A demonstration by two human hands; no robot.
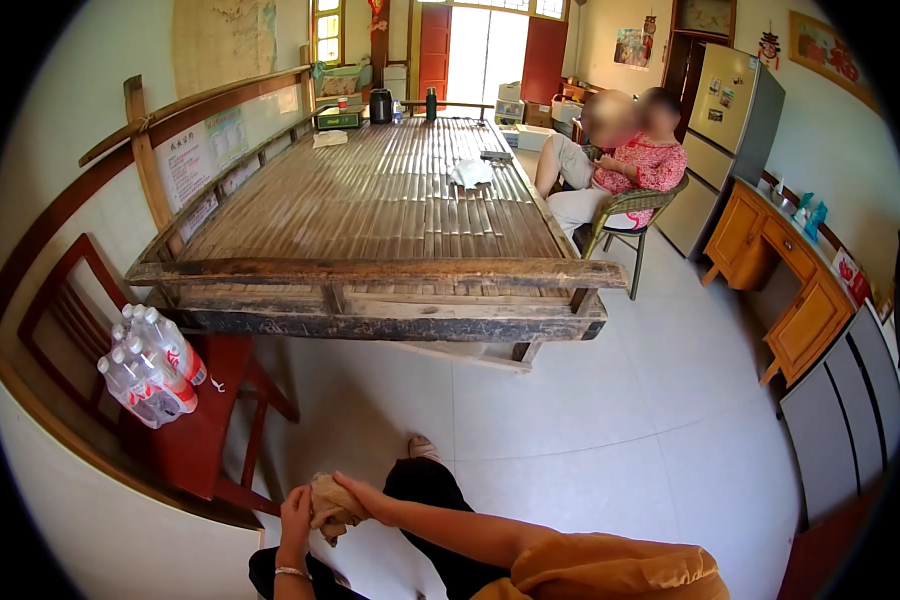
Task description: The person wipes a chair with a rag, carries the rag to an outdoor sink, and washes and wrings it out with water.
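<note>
A crumpled tan cloth [332,506] hangs between my hands, low in the view above my legs. My left hand [295,512] grips its left side, with a bracelet on that wrist. From the right, my right hand [362,494] closes on the cloth's upper right side. Some of the fingers are hidden by the cloth. To the left of my hands stands a dark red wooden chair [228,375], bearing a wrapped pack of clear bottles [152,368] with red and white labels.
Ahead stands a large bamboo-slat platform [370,190] with a wooden rail; white crumpled material [471,174] and a black flask [431,103] sit on it. At the right, a person [640,160] sits in a woven chair. A wooden desk [785,270] lines the right wall.
</note>
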